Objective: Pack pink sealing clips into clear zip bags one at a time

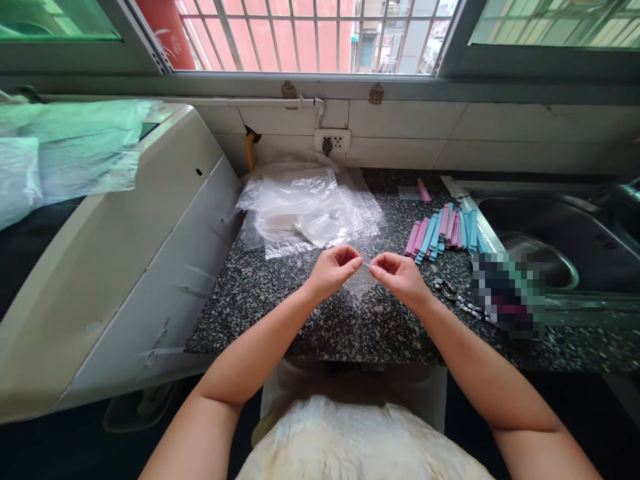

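Between my two hands, a small clear plastic bag (361, 281) hangs over the speckled countertop. My left hand (337, 267) pinches its top edge from the left, thumb against fingers. From the right, my right hand (393, 270) pinches the same edge, close to the left fingertips. Beyond the left hand lies a loose pile of clear plastic bags (310, 207). Pink and blue sealing clips (443, 230) lie heaped past the right hand, and one pink clip (424, 191) lies apart behind them.
A metal sink (530, 200) is set into the counter (280, 307) on the right. Nearer lie a pixelated dark item (507, 297) and a string of shiny pieces (460, 301). A large pale appliance (150, 220) borders the left side. At the back wall is a power socket (334, 141).
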Action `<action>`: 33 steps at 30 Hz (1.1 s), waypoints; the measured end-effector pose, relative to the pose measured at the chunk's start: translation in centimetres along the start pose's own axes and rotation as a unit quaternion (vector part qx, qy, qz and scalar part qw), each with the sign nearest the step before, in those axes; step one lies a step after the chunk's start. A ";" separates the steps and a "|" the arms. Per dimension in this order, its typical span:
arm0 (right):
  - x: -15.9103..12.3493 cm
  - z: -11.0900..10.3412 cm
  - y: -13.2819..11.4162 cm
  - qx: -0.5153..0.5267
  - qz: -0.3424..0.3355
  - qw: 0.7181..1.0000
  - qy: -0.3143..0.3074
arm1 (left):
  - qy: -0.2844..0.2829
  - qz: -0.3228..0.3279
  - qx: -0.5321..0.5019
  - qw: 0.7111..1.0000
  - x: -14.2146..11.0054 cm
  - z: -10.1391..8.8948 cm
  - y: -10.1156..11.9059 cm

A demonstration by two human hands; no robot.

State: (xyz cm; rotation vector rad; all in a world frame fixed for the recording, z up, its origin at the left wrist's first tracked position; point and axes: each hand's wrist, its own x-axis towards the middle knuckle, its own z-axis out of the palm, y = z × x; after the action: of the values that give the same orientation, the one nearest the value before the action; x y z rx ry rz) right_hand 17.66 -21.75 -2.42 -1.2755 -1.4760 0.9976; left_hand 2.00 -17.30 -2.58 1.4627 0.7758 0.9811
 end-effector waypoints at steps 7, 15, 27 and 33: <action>0.0 0.0 -0.2 -0.025 -0.004 1.000 0.003 | -0.031 -0.013 0.000 0.999 0.0 0.1 -0.4; 0.1 0.1 0.1 -0.011 -0.005 1.000 0.004 | -0.018 -0.016 -0.011 1.000 -0.1 0.0 0.0; 0.0 0.0 0.1 -0.002 -0.008 1.000 0.020 | -0.019 -0.019 -0.014 1.000 -0.1 -0.1 0.2; 0.0 0.1 0.1 -0.004 -0.008 1.000 0.022 | -0.027 -0.031 -0.019 0.999 -0.1 0.0 0.2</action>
State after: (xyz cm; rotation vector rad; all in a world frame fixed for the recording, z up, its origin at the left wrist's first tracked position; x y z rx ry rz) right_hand 17.57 -21.77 -2.59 -1.2814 -1.4570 0.9479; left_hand 1.98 -17.40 -2.43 1.4189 0.7557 0.9011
